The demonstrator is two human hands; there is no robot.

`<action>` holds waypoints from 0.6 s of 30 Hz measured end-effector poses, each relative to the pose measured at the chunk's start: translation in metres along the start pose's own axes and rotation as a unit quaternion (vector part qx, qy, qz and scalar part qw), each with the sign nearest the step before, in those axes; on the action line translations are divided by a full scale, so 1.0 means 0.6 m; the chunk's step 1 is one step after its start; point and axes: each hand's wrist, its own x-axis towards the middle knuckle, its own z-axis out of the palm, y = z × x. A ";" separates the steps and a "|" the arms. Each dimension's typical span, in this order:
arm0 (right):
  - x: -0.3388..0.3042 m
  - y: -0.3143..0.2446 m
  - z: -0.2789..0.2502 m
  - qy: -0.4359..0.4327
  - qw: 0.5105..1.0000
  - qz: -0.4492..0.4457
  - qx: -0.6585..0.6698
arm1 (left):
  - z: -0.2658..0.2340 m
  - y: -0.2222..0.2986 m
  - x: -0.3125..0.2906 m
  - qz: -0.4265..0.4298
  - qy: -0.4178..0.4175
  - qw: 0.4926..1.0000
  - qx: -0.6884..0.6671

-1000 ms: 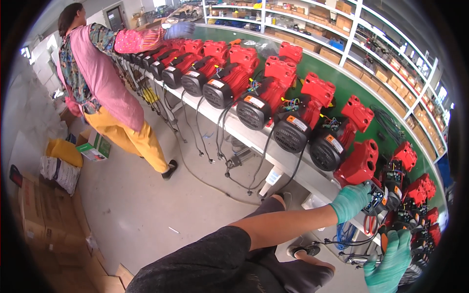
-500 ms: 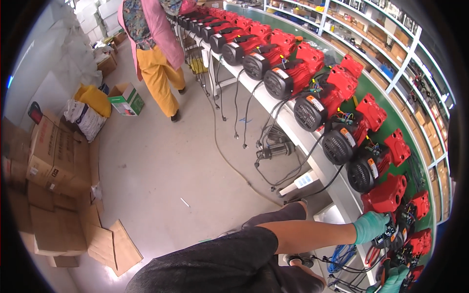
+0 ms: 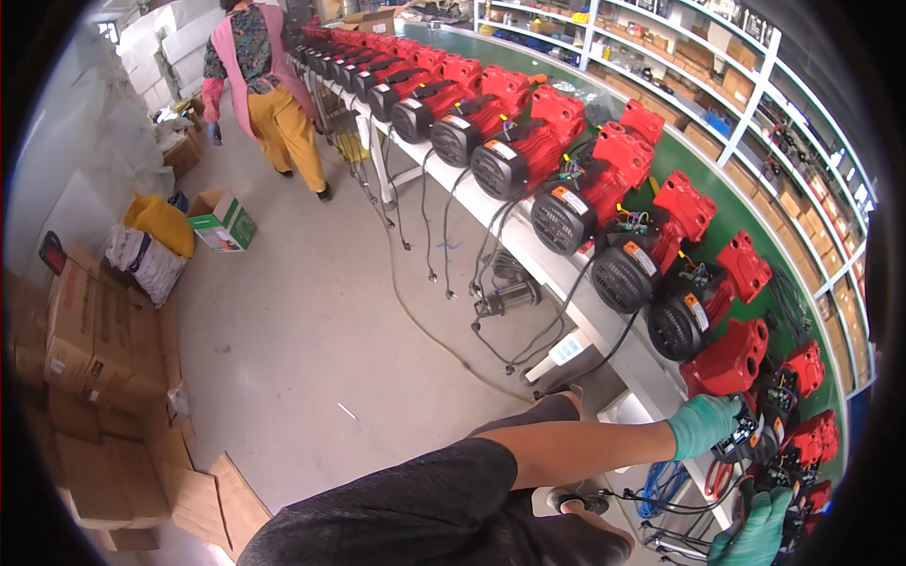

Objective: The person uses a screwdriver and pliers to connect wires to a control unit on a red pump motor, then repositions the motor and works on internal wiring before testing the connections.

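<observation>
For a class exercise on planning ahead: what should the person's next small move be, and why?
Probably bring the green-gloved right hand up to the black, boxy unit with exposed small parts, beside the glossy red casting. The green-gloved left hand is at that unit's edge, seemingly steadying it, while the right hand sits lower, apart from it.

green-gloved hands [image 3: 706, 426] at red machines [image 3: 729, 358]

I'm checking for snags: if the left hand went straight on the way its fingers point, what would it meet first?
Most likely the open black box with the circuit board: the gloved left hand appears to touch its edge, though depth is hard to judge.
</observation>
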 end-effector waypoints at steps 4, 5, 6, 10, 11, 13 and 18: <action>0.014 -0.012 0.000 0.003 0.997 0.079 -0.023 | 0.017 -0.005 -0.001 0.021 0.033 0.999 0.019; 0.015 -0.012 -0.001 0.001 0.996 0.083 -0.024 | 0.018 -0.005 0.000 0.024 0.032 0.999 0.016; 0.015 -0.012 0.000 0.016 0.998 0.059 -0.014 | 0.017 -0.005 -0.001 0.027 0.036 0.999 0.023; 0.036 -0.032 -0.038 0.019 0.999 0.004 0.027 | -0.002 -0.001 -0.004 0.039 0.020 0.997 0.062; 0.039 -0.030 -0.044 0.003 0.999 -0.003 0.034 | -0.003 -0.005 -0.004 0.033 0.013 0.995 0.089; 0.038 -0.024 -0.029 0.006 1.000 -0.006 0.017 | -0.009 -0.009 -0.004 0.026 -0.012 0.995 0.097; 0.021 -0.022 -0.006 -0.009 0.998 0.055 -0.006 | -0.019 -0.006 -0.011 0.032 -0.030 0.997 0.068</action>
